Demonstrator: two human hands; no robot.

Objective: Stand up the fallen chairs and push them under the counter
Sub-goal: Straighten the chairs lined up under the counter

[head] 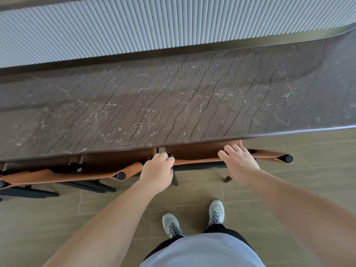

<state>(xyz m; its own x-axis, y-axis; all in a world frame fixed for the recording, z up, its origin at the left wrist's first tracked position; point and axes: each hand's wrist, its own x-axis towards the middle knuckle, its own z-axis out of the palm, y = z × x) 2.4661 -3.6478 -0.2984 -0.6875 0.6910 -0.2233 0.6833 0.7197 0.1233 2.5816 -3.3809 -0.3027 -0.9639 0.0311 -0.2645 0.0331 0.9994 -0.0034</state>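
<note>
At the near edge of the counter (pixel 173 97), the left hand (pixel 158 173) curls its fingers round the black end of the backrest bar of the right chair (pixel 202 153). The right hand (pixel 239 162) lies with fingers nearly straight over the tan backrest farther along. That chair stands upright, its seat tucked under the counter's edge. Just to its left, a second chair (pixel 77 172) is also upright and partly under the counter, on the wood-look floor (pixel 57 218).

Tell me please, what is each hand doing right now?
Left hand: grips the black round end of the tan leather chair.
Right hand: open, resting on it.
</note>
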